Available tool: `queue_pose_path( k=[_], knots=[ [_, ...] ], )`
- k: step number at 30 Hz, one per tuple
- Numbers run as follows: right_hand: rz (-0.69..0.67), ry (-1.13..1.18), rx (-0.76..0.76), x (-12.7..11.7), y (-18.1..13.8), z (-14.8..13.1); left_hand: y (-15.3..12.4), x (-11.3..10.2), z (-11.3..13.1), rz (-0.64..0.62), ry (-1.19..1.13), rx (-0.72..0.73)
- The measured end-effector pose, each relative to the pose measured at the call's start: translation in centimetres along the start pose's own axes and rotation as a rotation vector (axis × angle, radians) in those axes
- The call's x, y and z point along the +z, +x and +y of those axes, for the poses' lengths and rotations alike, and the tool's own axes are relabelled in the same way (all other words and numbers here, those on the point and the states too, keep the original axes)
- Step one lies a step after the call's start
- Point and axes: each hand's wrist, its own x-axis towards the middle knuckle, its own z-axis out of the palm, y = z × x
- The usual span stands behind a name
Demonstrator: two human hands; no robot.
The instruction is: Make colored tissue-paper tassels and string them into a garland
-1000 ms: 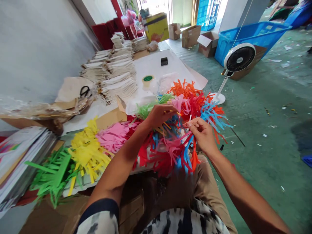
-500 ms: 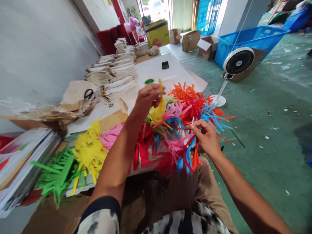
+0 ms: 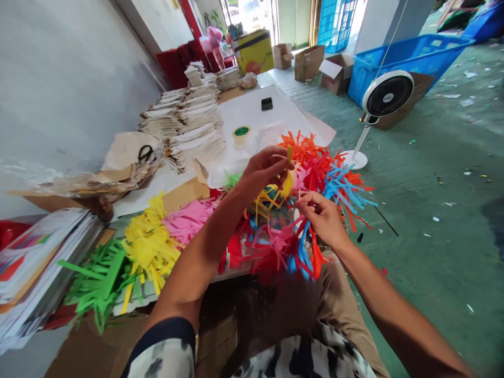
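Note:
My left hand [image 3: 263, 170] is closed on a yellow fringed paper strip [image 3: 275, 194], holding it above a heap of mixed coloured fringed paper [image 3: 315, 173] at the table's near edge. My right hand [image 3: 321, 215] is pinched just to the right of it, fingers close to the yellow strip; what it pinches is too small to name. Left of the heap lie separate bunches of pink fringe [image 3: 189, 218], yellow fringe [image 3: 147, 247] and green fringe [image 3: 98, 278].
Stacks of folded paper bags [image 3: 189, 121], a tape roll [image 3: 241, 132], scissors [image 3: 145, 153] and a black device [image 3: 266, 103] lie on the white table. A stack of printed sheets [image 3: 35, 262] sits at the left. A standing fan [image 3: 384, 100], blue crates [image 3: 409, 58] and cardboard boxes [image 3: 311, 60] are on the green floor.
My left hand took a yellow fringed strip out of the heap, lifted it high, then lowered it toward my right hand, which stayed pinched at the heap's front.

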Motion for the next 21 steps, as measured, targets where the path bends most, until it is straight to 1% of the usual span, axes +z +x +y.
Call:
queue_pose_path(
  k=[3, 5, 9, 11, 13, 15, 18, 21],
  knots=[
    [-0.033, -0.028, 0.011, 0.6, 1.5, 1.2, -0.4, 0.7, -0.1, -0.041, -0.013, 0.004],
    [-0.050, -0.063, 0.032, 0.9, 2.3, 2.4, -0.5, 0.2, 0.4, -0.014, -0.062, 0.040],
    [-0.022, -0.095, 0.079, 1.2, 3.3, 4.7, -0.6, -2.7, 2.3, 0.115, -0.106, 0.119],
    [-0.007, -0.082, 0.091, 1.3, 3.4, 5.2, -0.7, -4.1, 3.3, 0.184, -0.115, 0.186],
    [-0.013, -0.068, 0.098, 1.4, 3.3, 4.9, -0.7, -4.9, 3.8, 0.198, -0.125, 0.217],
    [-0.037, -0.060, 0.094, 1.4, 2.7, 3.9, -0.7, -4.9, 3.5, 0.156, -0.114, 0.187],
    [-0.053, -0.054, 0.073, 1.2, 1.7, 1.8, -0.5, -4.1, 2.2, 0.062, -0.086, 0.117],
    [-0.008, -0.036, 0.050, 1.4, 1.5, 0.4, -0.4, -3.2, 1.1, -0.011, -0.089, 0.095]
  ],
)
